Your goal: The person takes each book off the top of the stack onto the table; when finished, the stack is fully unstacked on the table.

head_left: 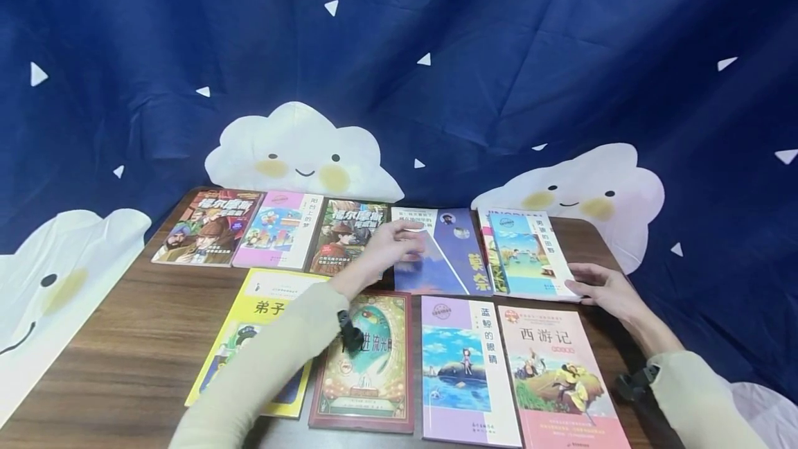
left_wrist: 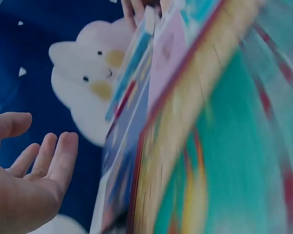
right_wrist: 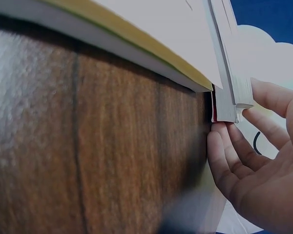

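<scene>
My left hand (head_left: 395, 249), fingers loosely bent, hangs over the left side of a blue-purple book (head_left: 445, 265) with yellow lettering. In the left wrist view this hand (left_wrist: 34, 183) shows its palm side and holds nothing. At the back right, a white-bordered book (head_left: 520, 258) with a countryside picture lies on top of a pink-edged book (head_left: 485, 231). My right hand (head_left: 607, 293) touches the near right corner of that stack. In the right wrist view the thumb is at the upper book's edge, with the fingertips (right_wrist: 217, 139) against the lower book's corner.
Three books, one lilac (head_left: 274, 234), continue the back row leftward. The front row holds a yellow book (head_left: 280, 400), a red-bordered book (head_left: 402, 338), a lilac lake-picture book (head_left: 458, 366) and a pink book (head_left: 561, 380). A blue curtain (head_left: 399, 33) hangs behind the wooden table (head_left: 125, 345).
</scene>
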